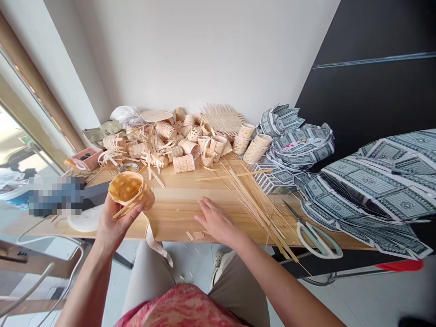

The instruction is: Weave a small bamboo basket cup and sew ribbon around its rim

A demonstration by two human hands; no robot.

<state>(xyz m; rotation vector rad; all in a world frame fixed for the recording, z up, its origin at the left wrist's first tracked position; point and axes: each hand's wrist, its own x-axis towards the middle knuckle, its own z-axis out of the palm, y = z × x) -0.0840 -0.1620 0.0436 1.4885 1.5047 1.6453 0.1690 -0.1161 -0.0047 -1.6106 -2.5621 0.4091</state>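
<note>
My left hand (117,220) is closed round a small woven basket (145,195) of pale wood strips, held up over the table's front left part with its mouth tilted toward me. A loose strip (156,243) hangs down from below the basket, past the table edge. My right hand (216,220) is spread, palm down, just over the tabletop, with nothing in it. Short cut pieces of strip (198,235) lie by its fingertips. To its right is a bundle of long thin wood strips (252,204), and beyond that a pair of white-handled scissors (315,236).
Many small woven baskets (184,163) are heaped along the wall. Folded playing-card structures (368,190) crowd the right side. At the left stand a pink box (85,158), a roll of tape (128,167) and a white round object (85,219). The wooden table (170,211) ends close to my lap.
</note>
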